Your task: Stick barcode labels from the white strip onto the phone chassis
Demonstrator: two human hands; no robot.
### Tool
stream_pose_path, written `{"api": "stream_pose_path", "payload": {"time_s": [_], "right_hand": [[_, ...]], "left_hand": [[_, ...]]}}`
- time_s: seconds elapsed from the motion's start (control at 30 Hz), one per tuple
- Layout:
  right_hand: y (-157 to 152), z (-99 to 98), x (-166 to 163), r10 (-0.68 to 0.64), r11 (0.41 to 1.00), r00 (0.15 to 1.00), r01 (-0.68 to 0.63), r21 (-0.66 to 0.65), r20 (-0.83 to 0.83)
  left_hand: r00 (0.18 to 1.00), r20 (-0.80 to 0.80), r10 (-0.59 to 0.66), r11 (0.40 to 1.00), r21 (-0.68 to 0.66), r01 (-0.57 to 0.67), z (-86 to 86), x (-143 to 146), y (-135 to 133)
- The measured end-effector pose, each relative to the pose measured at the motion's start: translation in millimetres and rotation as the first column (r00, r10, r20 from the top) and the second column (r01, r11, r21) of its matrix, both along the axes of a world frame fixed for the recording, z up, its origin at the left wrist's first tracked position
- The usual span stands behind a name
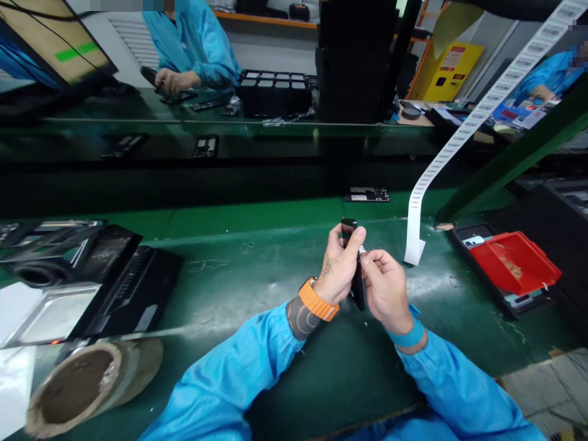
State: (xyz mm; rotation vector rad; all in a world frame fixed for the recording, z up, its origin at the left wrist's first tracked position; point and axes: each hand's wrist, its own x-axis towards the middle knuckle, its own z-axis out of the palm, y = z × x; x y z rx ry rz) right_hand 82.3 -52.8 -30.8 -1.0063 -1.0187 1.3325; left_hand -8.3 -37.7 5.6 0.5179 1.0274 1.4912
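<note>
My left hand point(339, 263) is wrapped around a thin black phone point(358, 297), held on edge above the green bench with its top end poking out past my fingers. Against the phone's right side, my right hand point(384, 283) has thumb and forefinger pinched together. A small white piece point(362, 250) shows at those fingertips; it looks like a label, but most of it is hidden. To the right of my hands a white strip of barcode labels point(416, 211) hangs down, its loose end on the bench.
A red tray point(519, 262) sits in a black box on the right. At left are a black device point(147, 288) and a cardboard tube point(142, 361). A phone frame point(367, 195) lies beyond my hands. Across the bench, a co-worker in blue sleeves point(215, 67) handles a dark object.
</note>
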Motion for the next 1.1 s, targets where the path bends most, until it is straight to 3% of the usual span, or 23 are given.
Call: {"api": "stream_pose_path", "payload": {"time_s": [0.1, 0.23, 0.37, 0.47, 0.6, 0.73, 0.83, 0.97, 1.03, 1.1], "right_hand": [[-1.1, -0.8, -0.9, -0.031, 0.999, 0.999, 0.03, 0.025, 0.035], [-1.3, 0.1, -3.7, -0.108, 0.984, 0.983, 0.085, 0.155, 0.148], [1.8, -3.2, -3.7, -0.112, 0.973, 0.966, 0.059, 0.222, 0.234], [2.5, -5.9, -0.2, -0.163, 0.949, 0.95, 0.077, 0.306, 0.266], [-2.3, 0.5, 3.6, -0.315, 0.843, 0.849, 0.044, 0.536, 0.425], [-5.4, 14.2, 5.2, -0.308, 0.832, 0.788, -0.049, 0.553, 0.533], [-2.6, 19.9, 11.4, -0.268, 0.862, 0.788, -0.061, 0.503, 0.555], [7.1, 18.9, 27.4, -0.155, 0.879, 0.737, -0.201, 0.432, 0.658], [13.2, 15.7, 34.6, -0.126, 0.833, 0.659, -0.336, 0.44, 0.742], [19.0, 11.6, 39.2, -0.169, 0.751, 0.571, -0.453, 0.48, 0.804]], "left_hand": [[0.999, -0.032, 0.022, 1.0, 0.006, -0.021, -1.2, 1.7, -0.6], [0.992, -0.1, 0.082, 0.997, 0.023, -0.08, -3.5, 3.2, -1.5], [0.972, -0.163, 0.169, 0.983, 0.101, -0.154, -9.5, 0.5, 0.8], [0.978, -0.104, 0.183, 0.977, 0.13, -0.169, -13.8, -3.4, 4.5], [0.985, -0.002, 0.174, 0.979, 0.108, -0.173, -16.7, -4.8, 6.0], [0.988, 0.037, 0.152, 0.974, 0.167, -0.156, -19.8, -2.0, 1.7], [0.995, 0.072, 0.064, 0.972, 0.222, -0.078, -20.4, -6.3, -0.9], [0.968, 0.163, -0.191, 0.963, 0.224, 0.152, -12.1, -24.2, 0.7], [0.941, 0.19, -0.28, 0.953, 0.177, 0.247, -4.9, -34.0, 4.1], [0.929, 0.138, -0.343, 0.939, 0.079, 0.335, 1.6, -42.4, 9.3]]}}
